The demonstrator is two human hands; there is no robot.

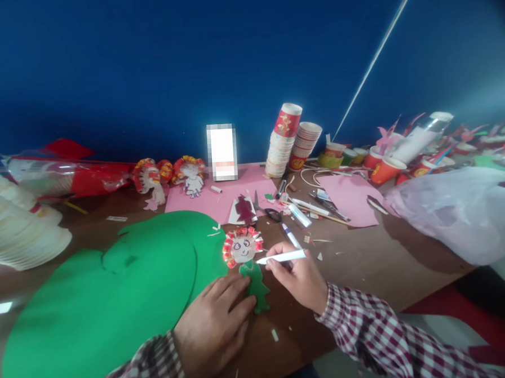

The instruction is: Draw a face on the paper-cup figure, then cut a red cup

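A paper doll (260, 293) lies on the brown table, with a green body and a drawn smiling face (243, 250) ringed by red and gold curls. My left hand (219, 320) rests flat beside it, fingertips pressing on the doll's left edge. Between the fingers of my right hand (301, 274) is a white marker (287, 257), its tip at the doll's neckline. Just beyond that hand lies another marker (291, 235) with a purple band, partly hidden by the hand. A dark red paper cutout (245, 209) sits above the doll's head on a white piece.
A large green sheet (106, 309) covers the left side. Scissors (272, 214), pens and paper scraps lie beyond my hands. Stacked paper cups (278, 154) stand at the back. Pink paper (354, 198) and a plastic bag (461, 212) are on the right.
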